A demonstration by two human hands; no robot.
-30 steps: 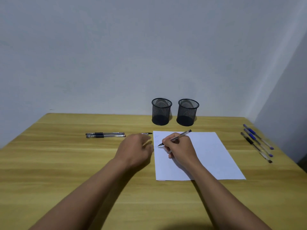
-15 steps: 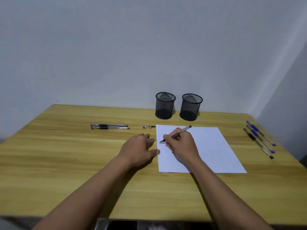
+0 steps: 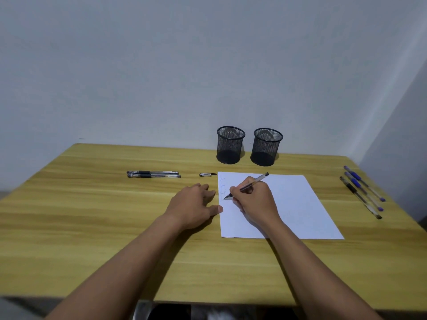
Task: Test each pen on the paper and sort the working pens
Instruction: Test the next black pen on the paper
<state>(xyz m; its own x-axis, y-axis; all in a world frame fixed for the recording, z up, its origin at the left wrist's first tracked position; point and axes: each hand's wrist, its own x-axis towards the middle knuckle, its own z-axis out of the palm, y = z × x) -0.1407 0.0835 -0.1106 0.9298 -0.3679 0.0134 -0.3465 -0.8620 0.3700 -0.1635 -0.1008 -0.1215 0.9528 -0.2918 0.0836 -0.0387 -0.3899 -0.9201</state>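
A white sheet of paper [image 3: 291,204] lies on the wooden table [image 3: 92,215], with faint scribbles down its left edge. My right hand [image 3: 256,199] grips a clear pen [image 3: 254,181] whose tip touches the paper near those scribbles. My left hand [image 3: 194,204] rests flat on the table with its thumb at the paper's left edge. A loose pen cap [image 3: 206,174] lies just beyond my left hand. Two black pens [image 3: 153,174] lie side by side to the left. Three pens, two blue and one black [image 3: 362,191], lie at the right.
Two black mesh pen cups stand at the back of the table, the left cup [image 3: 230,145] and the right cup [image 3: 266,147]; both look empty. A grey wall runs behind the table and along its right side. The table's near edge shows at the bottom.
The view has tilted so the table sits lower and its near edge shows. My left hand's fingers have spread flat beside the paper. The pen tip has moved slightly down the paper's left edge.
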